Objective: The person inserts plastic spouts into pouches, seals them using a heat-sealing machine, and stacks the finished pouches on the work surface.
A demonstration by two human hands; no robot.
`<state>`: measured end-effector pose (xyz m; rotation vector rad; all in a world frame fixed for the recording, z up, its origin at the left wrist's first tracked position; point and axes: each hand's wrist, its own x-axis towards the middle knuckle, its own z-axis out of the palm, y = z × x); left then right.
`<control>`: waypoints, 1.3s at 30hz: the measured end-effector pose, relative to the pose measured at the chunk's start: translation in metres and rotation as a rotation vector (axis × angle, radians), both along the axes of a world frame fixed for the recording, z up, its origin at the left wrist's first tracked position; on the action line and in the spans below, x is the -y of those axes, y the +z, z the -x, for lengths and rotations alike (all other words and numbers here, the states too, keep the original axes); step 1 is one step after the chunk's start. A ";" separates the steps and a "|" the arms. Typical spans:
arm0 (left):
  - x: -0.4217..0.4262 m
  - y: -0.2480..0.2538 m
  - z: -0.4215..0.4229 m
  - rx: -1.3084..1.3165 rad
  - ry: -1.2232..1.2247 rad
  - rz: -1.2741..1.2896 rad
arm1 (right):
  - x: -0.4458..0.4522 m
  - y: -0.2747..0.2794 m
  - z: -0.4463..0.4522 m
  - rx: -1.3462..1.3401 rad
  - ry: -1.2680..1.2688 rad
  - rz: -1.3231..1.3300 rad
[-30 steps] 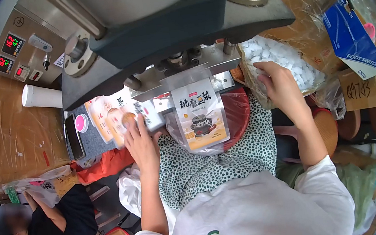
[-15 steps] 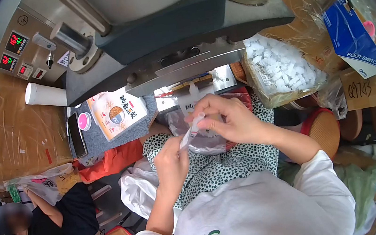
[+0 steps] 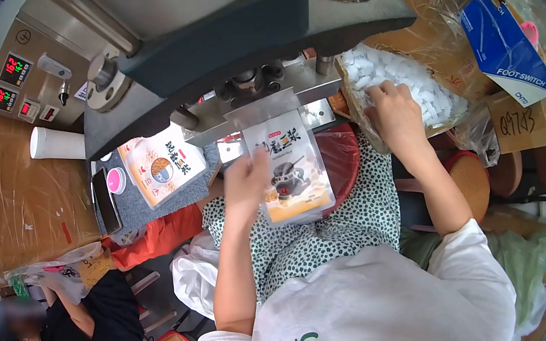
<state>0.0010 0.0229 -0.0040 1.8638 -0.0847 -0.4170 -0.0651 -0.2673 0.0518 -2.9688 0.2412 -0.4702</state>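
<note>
A printed drink pouch (image 3: 293,175) with dark lettering and a cooking-pot picture lies flat, its top end at the metal bar of the press (image 3: 264,106). My left hand (image 3: 245,186) is at the pouch's left edge, smeared by motion, so its grip is unclear. Over to the right, my right hand (image 3: 396,113) reaches into a box (image 3: 373,131) of small white plastic pieces (image 3: 412,76). Its bent fingers touch the pieces near the box's left side, and the fingertips are partly hidden. Under the pouch's right side shows a red basin (image 3: 348,167).
More printed pouches (image 3: 163,165) lie on a grey cloth at left, beside a phone (image 3: 106,199) and a pink-lidded jar (image 3: 116,181). A control box (image 3: 19,73) with lit displays stands behind. Far right is a blue carton (image 3: 505,47). A co-worker (image 3: 90,325) sits lower left.
Both hands were together over the lap on a folded white plastic piece. My right hand has moved right into the box; my left hand has moved up. The pouch now shows flat, printed side up.
</note>
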 end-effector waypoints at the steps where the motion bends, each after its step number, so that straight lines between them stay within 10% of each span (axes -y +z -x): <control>1: -0.012 0.010 -0.006 0.086 0.127 -0.074 | 0.004 -0.005 -0.002 -0.012 0.018 -0.026; 4: -0.060 0.009 -0.009 0.978 0.279 -1.071 | 0.008 -0.007 0.001 -0.027 0.088 -0.066; 5: -0.077 -0.021 -0.005 0.831 0.229 -1.225 | 0.010 -0.007 0.001 -0.021 0.115 -0.072; 11: -0.081 0.005 0.029 0.700 0.104 -0.971 | 0.010 0.012 0.001 -0.085 0.026 -0.090; 17: -0.043 0.055 0.068 0.715 0.213 -0.667 | -0.042 0.056 0.006 -0.080 0.419 -1.006; 24: -0.025 0.064 0.072 0.809 -0.081 -0.543 | -0.084 0.042 -0.008 0.071 0.896 -0.676; 39: -0.005 0.035 0.061 0.666 -0.253 -0.373 | -0.062 0.027 -0.006 -0.128 0.666 -0.881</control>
